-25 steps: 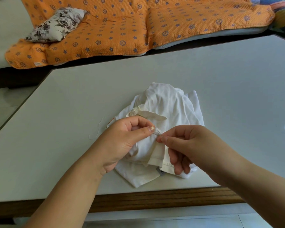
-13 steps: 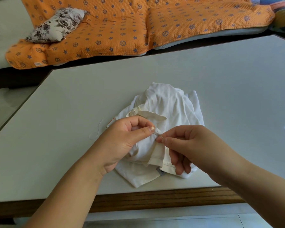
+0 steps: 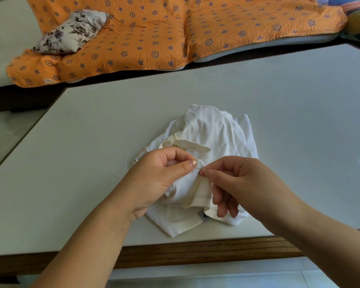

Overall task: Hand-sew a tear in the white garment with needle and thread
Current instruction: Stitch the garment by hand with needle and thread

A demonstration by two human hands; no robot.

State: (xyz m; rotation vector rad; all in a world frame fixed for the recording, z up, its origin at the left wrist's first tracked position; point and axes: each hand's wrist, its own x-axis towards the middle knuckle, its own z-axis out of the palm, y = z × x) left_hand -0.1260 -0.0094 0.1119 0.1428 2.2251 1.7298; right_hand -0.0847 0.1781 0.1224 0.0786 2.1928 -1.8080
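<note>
pinching a fold of the limp white garment (image 3: 208, 132), the left hand (image 3: 160, 175) is bracing it beside the stitch; the right hand (image 3: 237, 183) is nipping the thin, slippery needle (image 3: 202, 167).

Floral pillow (image 3: 71, 32) on orange quilt (image 3: 175, 28)

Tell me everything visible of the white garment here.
The garment is white-to-cream soft cloth, crumpled in a heap on the table near its front edge. A folded cream band crosses it; a small grey tag shows at its lower fold. The left hand pinches a raised fold, and the right hand holds a needle at that fold. The tear cannot be made out.
</note>
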